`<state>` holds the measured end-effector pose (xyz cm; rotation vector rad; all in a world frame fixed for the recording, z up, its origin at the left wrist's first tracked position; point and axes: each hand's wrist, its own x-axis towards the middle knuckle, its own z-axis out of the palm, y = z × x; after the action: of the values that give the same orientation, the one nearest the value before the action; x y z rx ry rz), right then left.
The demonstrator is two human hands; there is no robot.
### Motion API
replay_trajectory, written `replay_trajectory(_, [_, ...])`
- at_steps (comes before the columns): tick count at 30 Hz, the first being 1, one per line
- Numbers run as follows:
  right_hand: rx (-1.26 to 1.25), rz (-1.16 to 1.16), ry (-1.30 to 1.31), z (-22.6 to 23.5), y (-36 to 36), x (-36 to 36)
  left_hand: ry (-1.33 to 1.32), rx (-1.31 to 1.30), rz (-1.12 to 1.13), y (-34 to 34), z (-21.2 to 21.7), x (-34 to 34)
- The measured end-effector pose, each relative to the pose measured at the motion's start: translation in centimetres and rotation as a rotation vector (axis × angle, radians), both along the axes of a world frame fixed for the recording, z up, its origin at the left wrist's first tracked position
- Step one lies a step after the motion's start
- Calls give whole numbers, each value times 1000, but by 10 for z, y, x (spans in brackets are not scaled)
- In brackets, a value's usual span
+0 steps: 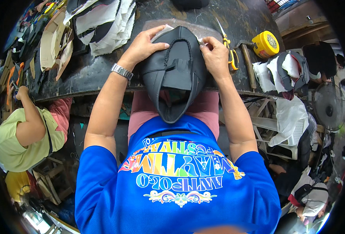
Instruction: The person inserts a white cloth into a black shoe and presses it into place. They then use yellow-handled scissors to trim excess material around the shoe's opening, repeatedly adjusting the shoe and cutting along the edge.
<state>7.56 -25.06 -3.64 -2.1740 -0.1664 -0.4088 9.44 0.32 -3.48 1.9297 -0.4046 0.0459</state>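
Observation:
A black shoe upper (176,74) with a stitched seam lies over the table's front edge, its pointed near end hanging toward my lap. My left hand (147,46) is at its far left side, thumb on the black surface and fingers over a bit of white cloth (162,32). On the far right side my right hand (215,54) pinches the edge, where a small white piece shows between thumb and fingers. Beneath the far end is a clear plastic sheet (208,31). Yellow-handled scissors (231,50) lie to the right of my right hand.
A yellow tub (266,44) and a wooden-handled tool (248,66) stand right on the dark table (149,13). White-lined black pieces (112,31) pile up at left, more (287,70) at right. Another person (28,128) works at far left. A fan (328,105) stands at right.

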Motion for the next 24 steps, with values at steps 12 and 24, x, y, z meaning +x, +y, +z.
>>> replay_trajectory(12, [-122, -31, -99, 19, 6, -28, 213, 17, 45, 0, 2, -22])
replay_trajectory(24, [-176, 238, -394, 1, 25, -49, 535, -109, -138, 2, 25, -3])
